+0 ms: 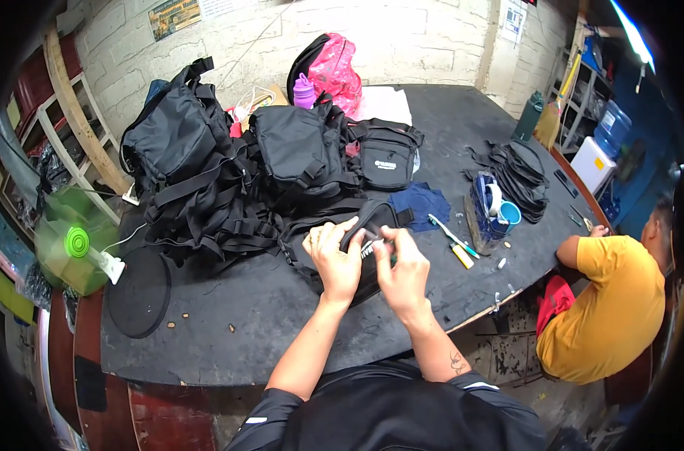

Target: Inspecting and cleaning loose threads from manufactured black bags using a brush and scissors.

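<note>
Near the middle of the table, a black bag with white lettering lies under my hands, its upper edge raised. My left hand is closed on that edge, thumb toward the opening. Beside it, my right hand is pinched close to the same edge; a small greyish blur shows at its fingertips, too unclear to name. Both hands partly cover the bag. Just beyond lies a dark blue cloth. A toothbrush-like white and teal tool and a yellow-handled tool rest to the right.
Black bags and straps are heaped at the back left, with a small pouch alongside. A fan runs at left. At right are a light blue cup, a green bottle and a seated person in a yellow shirt.
</note>
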Demonstrator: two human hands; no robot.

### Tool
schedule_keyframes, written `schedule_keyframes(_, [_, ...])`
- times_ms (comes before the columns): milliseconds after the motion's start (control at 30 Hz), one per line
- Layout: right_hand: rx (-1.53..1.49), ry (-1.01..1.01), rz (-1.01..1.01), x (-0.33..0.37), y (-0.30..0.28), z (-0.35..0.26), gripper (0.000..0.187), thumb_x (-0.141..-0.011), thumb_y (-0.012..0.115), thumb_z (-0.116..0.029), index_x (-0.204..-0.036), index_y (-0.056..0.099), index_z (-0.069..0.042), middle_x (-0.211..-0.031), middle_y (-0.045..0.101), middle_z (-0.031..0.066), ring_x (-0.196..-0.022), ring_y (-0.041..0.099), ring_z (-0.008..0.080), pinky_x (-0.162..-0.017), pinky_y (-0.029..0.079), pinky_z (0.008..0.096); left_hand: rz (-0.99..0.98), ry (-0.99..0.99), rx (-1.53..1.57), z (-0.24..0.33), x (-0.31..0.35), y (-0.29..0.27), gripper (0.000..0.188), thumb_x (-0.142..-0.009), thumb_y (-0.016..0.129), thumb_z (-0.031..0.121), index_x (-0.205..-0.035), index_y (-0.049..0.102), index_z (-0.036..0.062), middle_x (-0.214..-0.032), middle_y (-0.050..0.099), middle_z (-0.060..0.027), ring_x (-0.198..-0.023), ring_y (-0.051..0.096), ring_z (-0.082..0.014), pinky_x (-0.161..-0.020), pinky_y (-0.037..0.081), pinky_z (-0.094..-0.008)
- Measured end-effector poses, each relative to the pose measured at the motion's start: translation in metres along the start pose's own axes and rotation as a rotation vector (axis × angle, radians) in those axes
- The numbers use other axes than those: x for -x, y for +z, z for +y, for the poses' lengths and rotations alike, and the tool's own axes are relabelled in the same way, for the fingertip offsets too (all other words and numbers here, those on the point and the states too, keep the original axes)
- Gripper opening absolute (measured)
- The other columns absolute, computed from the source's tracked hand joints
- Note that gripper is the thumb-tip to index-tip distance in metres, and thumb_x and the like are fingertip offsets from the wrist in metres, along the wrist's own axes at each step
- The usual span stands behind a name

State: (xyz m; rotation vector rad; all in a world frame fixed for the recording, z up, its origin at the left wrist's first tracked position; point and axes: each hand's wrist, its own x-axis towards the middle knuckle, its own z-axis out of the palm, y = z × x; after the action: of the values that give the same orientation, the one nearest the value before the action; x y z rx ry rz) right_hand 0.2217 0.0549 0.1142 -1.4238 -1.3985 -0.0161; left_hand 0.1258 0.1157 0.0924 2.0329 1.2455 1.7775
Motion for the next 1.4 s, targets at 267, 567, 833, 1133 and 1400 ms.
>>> schedule_keyframes(267, [0.124, 0.009, 0.019, -0.009, 0.003, 0.008, 0.016, -0.081, 0.061, -0.011, -0.093, 0.055, -0.001, -0.083, 0.062, 0.0135, -0.068, 0.062, 0.0272, -0.059, 0.049, 0.0352, 0.023, 0.018, -0.014, 0.003, 0.001, 0.001, 0.02, -0.07, 0.069, 0.011, -0.089, 0.067, 0.009, -0.073, 0.054, -0.0022, -0.079, 0.049, -0.0217, -0.081, 0.032, -0.035])
schedule_keyframes(567, [0.098, -0.001, 0.033, -0.005, 0.0, 0.003, 0.017, -0.081, 0.062, -0.01, -0.094, 0.058, -0.001, -0.073, 0.061, 0.0133, -0.062, 0.061, 0.0254, -0.057, 0.047, 0.0339, 0.057, 0.058, -0.042, 0.002, 0.001, 0.001, 0.017, -0.072, 0.069, 0.012, -0.088, 0.067, 0.0084, -0.074, 0.056, -0.002, -0.076, 0.048, -0.0202, -0.079, 0.032, -0.0324])
schedule_keyframes(833, [0.212, -0.042, 0.031, -0.007, 0.001, 0.01, 0.014, -0.083, 0.059, -0.012, -0.092, 0.054, -0.002, -0.082, 0.061, 0.0127, -0.069, 0.062, 0.0301, -0.06, 0.049, 0.0373, 0.027, 0.049, -0.053, 0.004, 0.006, 0.001, 0.021, -0.071, 0.07, 0.013, -0.091, 0.067, 0.0087, -0.075, 0.055, -0.0029, -0.078, 0.049, -0.0218, -0.081, 0.033, -0.0343])
schedule_keyframes(1133, [-0.066, 0.241, 0.032, -0.013, -0.017, 0.068, 0.044, -0.074, 0.073, -0.03, -0.099, 0.052, -0.001, -0.092, 0.06, 0.0101, -0.071, 0.055, 0.0187, -0.066, 0.046, 0.0329, 0.226, -0.025, 0.288, -0.038, -0.046, -0.02, 0.026, -0.088, 0.058, 0.019, -0.106, 0.057, 0.0003, -0.093, 0.054, -0.0098, -0.093, 0.049, -0.0199, -0.082, 0.039, -0.0305])
schedule_keyframes(1400, [-0.45, 0.635, -0.318, 0.034, 0.0, 0.148, 0.042, -0.07, 0.077, -0.03, -0.091, 0.058, 0.0, -0.074, 0.054, -0.0017, -0.07, 0.049, 0.0075, -0.065, 0.041, 0.0224, -1.05, -0.99, 0.313, -0.059, 0.074, -0.065, 0.045, -0.093, 0.048, 0.036, -0.082, 0.062, -0.0051, -0.08, 0.065, -0.014, -0.07, 0.062, -0.0173, -0.065, 0.049, -0.0258])
